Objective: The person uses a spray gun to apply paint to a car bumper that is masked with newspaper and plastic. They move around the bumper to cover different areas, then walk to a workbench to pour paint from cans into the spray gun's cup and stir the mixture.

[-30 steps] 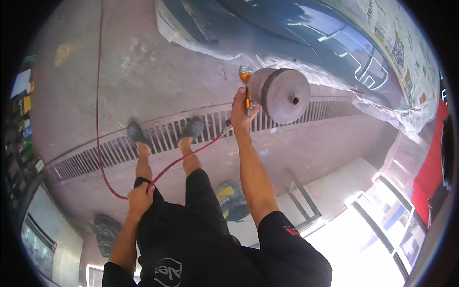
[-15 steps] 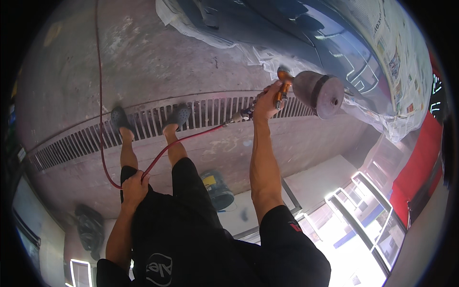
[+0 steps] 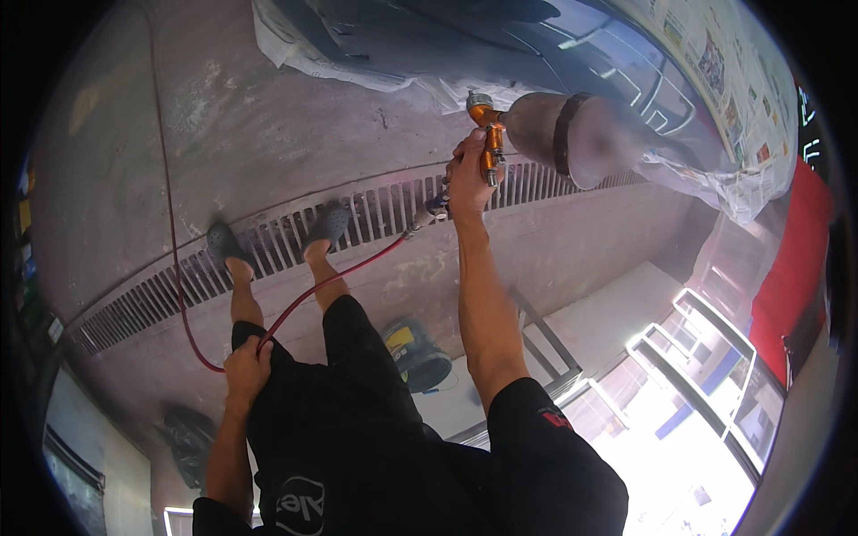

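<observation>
1. A thin, flexible red hose (image 3: 357,267) is pinched in the left grip (image 3: 247,368), presumably to manage its slack.
2. By the curled right grip (image 3: 469,183), an orange metal spray gun (image 3: 492,143) with a grey cylindrical cup (image 3: 536,128) is held near a glossy blue panel (image 3: 483,49), probably for steadiness.
3. White printed paper (image 3: 755,98) is spread beyond, apparently for protection.

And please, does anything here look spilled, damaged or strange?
Nothing stands out as spilled or broken. One oddity: a hazy blur covers the end of the grey cup on the spray gun in the right hand; I cannot tell whether it is mist or a lens smear.
</observation>
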Tool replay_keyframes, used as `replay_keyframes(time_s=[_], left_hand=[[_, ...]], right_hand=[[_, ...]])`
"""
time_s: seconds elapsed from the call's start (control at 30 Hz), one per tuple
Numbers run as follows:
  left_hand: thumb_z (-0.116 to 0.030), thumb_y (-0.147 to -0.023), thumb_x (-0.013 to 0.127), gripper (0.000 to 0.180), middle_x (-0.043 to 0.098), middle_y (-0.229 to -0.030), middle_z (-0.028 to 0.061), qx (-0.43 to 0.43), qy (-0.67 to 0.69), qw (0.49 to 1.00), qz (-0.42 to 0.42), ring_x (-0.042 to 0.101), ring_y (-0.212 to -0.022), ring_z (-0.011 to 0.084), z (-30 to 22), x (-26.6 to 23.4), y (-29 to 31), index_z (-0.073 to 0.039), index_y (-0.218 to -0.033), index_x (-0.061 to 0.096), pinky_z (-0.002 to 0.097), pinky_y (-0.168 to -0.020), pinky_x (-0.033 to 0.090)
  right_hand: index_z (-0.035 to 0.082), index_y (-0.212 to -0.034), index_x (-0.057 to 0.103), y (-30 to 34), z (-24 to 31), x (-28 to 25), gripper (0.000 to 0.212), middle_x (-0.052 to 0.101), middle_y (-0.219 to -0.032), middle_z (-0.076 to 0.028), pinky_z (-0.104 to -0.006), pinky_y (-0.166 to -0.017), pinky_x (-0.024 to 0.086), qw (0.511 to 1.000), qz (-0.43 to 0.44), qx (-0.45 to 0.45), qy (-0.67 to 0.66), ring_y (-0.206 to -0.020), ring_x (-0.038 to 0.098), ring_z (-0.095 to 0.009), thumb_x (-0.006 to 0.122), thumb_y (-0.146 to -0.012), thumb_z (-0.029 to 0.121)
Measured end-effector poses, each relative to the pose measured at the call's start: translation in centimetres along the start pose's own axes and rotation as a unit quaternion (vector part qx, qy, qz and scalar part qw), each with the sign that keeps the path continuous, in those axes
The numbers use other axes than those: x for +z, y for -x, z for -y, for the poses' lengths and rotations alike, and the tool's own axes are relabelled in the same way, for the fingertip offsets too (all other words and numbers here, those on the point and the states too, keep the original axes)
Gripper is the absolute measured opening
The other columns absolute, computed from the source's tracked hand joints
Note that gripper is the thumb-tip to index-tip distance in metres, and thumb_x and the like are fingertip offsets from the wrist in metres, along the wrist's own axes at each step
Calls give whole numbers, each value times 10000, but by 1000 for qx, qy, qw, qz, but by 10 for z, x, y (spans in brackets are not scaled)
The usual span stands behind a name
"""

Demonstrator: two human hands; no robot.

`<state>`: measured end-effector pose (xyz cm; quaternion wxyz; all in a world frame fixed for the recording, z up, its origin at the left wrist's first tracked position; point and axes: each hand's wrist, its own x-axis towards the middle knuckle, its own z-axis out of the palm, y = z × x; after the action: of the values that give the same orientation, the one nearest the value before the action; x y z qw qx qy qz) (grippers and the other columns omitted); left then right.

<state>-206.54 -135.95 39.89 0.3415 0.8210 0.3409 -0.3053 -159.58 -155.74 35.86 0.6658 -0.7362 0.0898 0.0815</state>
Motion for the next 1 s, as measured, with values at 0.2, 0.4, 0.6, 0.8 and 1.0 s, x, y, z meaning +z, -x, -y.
replay_keyframes(time_s=[0.2, 0.4, 0.6, 0.8, 1.0], left_hand=[[-337, -1067, 675, 319, 745, -865, 255, 54, 9, 998, 12, 732, -856, 501, -25, 14, -13, -33, -969, 679, 585, -760, 553], [-336, -1070, 669, 312, 745, -858, 254, 31, 6, 999, 20, 733, -858, 504, -29, 17, -18, -38, -979, 681, 593, -764, 549], [-346, -1068, 666, 312, 740, -829, 251, 5, -11, 1000, -8, 731, -835, 507, -11, 7, -11, -49, -973, 674, 600, -754, 547], [-356, -1063, 676, 314, 735, -802, 236, 3, -50, 999, -6, 728, -794, 498, 8, -4, 0, -57, -969, 672, 595, -729, 542], [-337, -1053, 698, 299, 735, -803, 231, 30, -42, 999, 13, 731, -789, 482, -9, -13, 8, -56, -956, 670, 578, -715, 547]], right_hand=[[47, -1033, 669, -45, 7, -80, 337, 587, -739, 0, -263, -490, 392, 994, -104, -16, 31, -565, 517, -57, 665, -1132, 369], [10, -1003, 659, -56, 21, -99, 451, 592, -737, -23, -289, -495, 407, 979, -188, -20, 80, -549, 522, -85, 650, -1125, 444], [23, -976, 653, -30, 40, -42, 412, 595, -738, -20, -278, -501, 421, 995, -98, -3, 12, -567, 540, -76, 671, -1119, 409], [46, -1018, 638, 5, 69, 3, 457, 646, -842, -62, -275, -447, 377, 998, 59, 9, 7, -508, 483, -70, 632, -1134, 488], [60, -1017, 612, -11, 76, -38, 490, 620, -827, -48, -271, -445, 374, 998, 52, 23, 41, -510, 496, -68, 611, -1132, 537]])
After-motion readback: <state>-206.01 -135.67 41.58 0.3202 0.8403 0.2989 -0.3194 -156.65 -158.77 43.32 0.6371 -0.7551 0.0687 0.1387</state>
